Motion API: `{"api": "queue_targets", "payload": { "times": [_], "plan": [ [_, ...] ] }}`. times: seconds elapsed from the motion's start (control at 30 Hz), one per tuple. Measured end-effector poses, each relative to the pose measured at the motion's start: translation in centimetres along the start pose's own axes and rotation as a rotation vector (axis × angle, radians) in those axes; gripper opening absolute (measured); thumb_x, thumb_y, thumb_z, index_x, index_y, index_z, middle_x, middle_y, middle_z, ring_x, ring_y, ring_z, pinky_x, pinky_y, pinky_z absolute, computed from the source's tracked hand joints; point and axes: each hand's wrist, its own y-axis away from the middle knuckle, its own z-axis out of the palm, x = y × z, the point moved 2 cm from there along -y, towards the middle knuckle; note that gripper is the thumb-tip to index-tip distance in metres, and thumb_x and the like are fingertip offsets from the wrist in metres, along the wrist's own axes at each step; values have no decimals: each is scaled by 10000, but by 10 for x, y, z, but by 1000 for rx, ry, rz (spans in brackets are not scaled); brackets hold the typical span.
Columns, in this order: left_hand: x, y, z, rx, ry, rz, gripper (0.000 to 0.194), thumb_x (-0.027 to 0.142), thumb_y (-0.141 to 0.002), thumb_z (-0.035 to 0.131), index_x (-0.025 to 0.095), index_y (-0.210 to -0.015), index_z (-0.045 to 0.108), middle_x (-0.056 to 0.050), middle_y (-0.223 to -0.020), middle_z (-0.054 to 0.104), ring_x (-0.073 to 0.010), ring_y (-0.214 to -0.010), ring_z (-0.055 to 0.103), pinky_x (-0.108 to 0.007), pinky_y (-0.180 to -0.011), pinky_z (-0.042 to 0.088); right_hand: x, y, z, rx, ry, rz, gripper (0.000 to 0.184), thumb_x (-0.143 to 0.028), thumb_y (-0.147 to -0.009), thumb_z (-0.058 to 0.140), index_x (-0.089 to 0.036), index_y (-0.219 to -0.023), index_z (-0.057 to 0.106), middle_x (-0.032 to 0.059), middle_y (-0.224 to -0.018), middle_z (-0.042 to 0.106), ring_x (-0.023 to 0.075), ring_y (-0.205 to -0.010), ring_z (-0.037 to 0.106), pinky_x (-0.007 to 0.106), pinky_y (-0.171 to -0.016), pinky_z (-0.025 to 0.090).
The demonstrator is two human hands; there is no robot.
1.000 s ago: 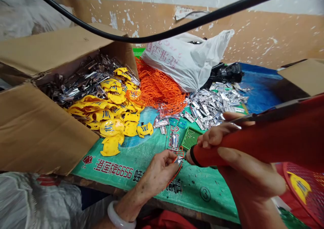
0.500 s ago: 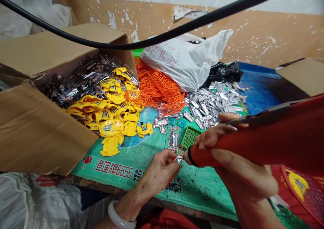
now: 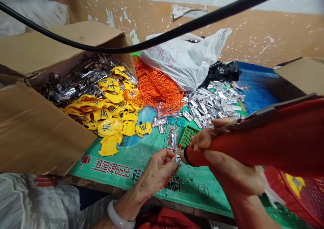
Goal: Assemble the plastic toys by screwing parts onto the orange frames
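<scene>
Against a peeling orange wall (image 3: 265, 43), a black cable (image 3: 152, 41) crosses the view above a green printed sheet (image 3: 194, 192), where the left hand (image 3: 158, 175) pinches a small orange-and-silver piece (image 3: 176, 158) and the right hand (image 3: 227, 168) clenches a red tool (image 3: 253, 148).

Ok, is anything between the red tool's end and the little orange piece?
Nothing visible: the red tool in the right hand ends just beside the small orange plastic piece pinched in the left hand, with no object between them.
</scene>
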Motion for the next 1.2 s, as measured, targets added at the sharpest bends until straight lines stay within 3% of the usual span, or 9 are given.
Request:
{"api": "queue_targets", "payload": {
  "times": [0.13,0.3,0.47,0.57,0.67,0.8,0.97,1.2],
  "plan": [
    [0,1,0,21,21,2,177,318,-742,575,158,-812,543,52,-606,489,-87,-540,404,-226,-510,264,4,0,-1,-56,-84,5,437,-316,-688,767,-318,-1065,545,-37,-737,601,179,-700,585,391,-753,501],
    [-4,-2,-1,51,86,-2,135,255,-713,600,161,-803,564,51,-610,517,-87,-550,431,-214,-524,299,7,-1,-1,-70,-138,-31,358,-264,-701,749,-290,-1009,570,-34,-723,598,167,-673,586,364,-689,504],
    [-1,-3,-3,104,117,-21,162,256,-689,642,153,-805,596,26,-681,584,-90,-601,487,-202,-549,352,3,-9,-1,-58,-182,-29,441,-260,-670,758,-306,-1066,569,-39,-718,599,172,-654,587,392,-677,510],
    [4,-1,-7,162,95,-35,164,278,-702,641,154,-799,594,35,-670,566,-72,-563,468,-178,-483,322,-8,-20,-6,32,-158,-82,467,-233,-653,741,-317,-1085,585,-37,-692,595,178,-630,579,382,-652,499],
    [7,0,-11,198,102,-16,178,290,-705,636,155,-811,587,55,-648,528,-45,-479,398,-163,-404,264,-13,-32,-18,201,-60,-163,317,-186,-634,712,-305,-912,619,-34,-637,575,179,-572,558,372,-597,466],
    [5,2,-14,180,115,-4,207,268,-690,625,156,-857,575,70,-614,504,-37,-441,388,-154,-389,307,3,-49,-37,365,31,-235,253,-119,-598,730,-235,-763,576,-33,-662,584,166,-561,558,360,-592,448],
    [6,4,-11,150,135,-4,226,257,-670,619,157,-866,566,56,-634,537,-51,-460,441,-166,-407,397,31,-67,-47,427,65,-274,308,-142,-574,749,-227,-823,590,-56,-663,576,153,-553,550,340,-569,455],
    [8,4,-10,143,124,-65,192,260,-646,610,153,-787,536,63,-553,527,-47,-413,451,-163,-392,399,38,-75,-42,422,88,-229,236,-133,-561,766,-222,-691,591,-43,-607,573,160,-559,548,335,-555,457]
  ]
}}
